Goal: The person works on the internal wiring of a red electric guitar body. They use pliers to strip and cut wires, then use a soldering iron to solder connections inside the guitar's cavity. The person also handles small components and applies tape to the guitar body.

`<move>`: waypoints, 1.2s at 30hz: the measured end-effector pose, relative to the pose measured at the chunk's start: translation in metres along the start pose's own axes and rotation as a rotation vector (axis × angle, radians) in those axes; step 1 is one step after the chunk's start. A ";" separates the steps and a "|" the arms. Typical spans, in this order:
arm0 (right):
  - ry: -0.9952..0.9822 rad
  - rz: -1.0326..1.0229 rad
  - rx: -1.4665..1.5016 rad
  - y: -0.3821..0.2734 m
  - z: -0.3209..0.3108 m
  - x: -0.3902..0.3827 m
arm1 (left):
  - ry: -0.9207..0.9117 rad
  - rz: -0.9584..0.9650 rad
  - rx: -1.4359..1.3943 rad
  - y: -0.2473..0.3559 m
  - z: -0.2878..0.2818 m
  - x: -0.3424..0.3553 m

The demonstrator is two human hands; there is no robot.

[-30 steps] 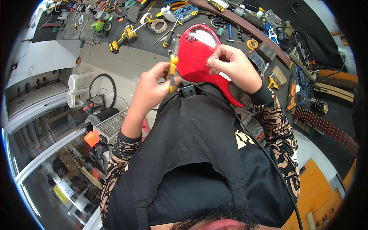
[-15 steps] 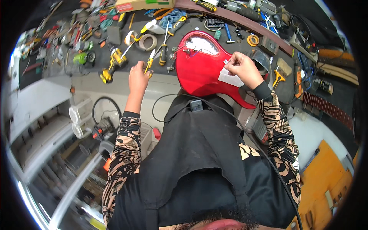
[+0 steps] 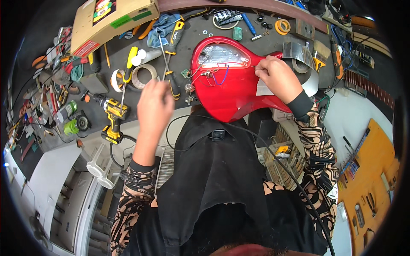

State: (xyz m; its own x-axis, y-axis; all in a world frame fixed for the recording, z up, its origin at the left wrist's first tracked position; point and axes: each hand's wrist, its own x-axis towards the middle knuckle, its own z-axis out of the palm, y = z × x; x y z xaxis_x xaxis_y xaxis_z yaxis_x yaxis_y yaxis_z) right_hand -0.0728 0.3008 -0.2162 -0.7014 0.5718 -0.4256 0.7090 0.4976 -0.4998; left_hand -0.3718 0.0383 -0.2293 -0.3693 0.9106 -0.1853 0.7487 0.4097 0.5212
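Glossy red, the electric guitar body [image 3: 230,81] lies on the dark surface [image 3: 194,32], its open cavity showing loose wires. The right hand [image 3: 277,77] pinches a silvery foil sheet [image 3: 305,70] at its right edge; the left hand [image 3: 154,106], blurred, now hovers left of it, grip unclear, screwdriver gone. A tan cardboard box [image 3: 113,19] sits far upper left.

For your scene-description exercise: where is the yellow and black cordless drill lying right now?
In the head view, the cordless drill lies on the dark workbench at the person's left, just left of the left hand and below the tape roll.
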 end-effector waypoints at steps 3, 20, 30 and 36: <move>-0.047 -0.088 -0.184 -0.006 0.001 0.016 | -0.019 0.291 -0.445 0.081 0.015 0.070; -0.306 -0.117 -0.268 0.009 -0.012 0.062 | -0.512 0.278 -0.390 0.109 0.091 0.159; -0.072 -0.066 -0.039 0.031 -0.016 0.059 | -0.408 0.094 -0.306 0.102 0.103 0.154; 0.235 -0.127 -0.066 0.060 0.021 0.033 | -0.362 -0.006 -0.110 0.119 0.113 0.145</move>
State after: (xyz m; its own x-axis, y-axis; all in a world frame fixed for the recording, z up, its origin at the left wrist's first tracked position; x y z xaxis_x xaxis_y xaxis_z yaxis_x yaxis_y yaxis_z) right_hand -0.0552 0.3358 -0.2758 -0.7544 0.6335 -0.1721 0.6248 0.6124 -0.4843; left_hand -0.2741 0.2253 -0.2882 -0.1400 0.8765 -0.4606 0.6766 0.4243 0.6018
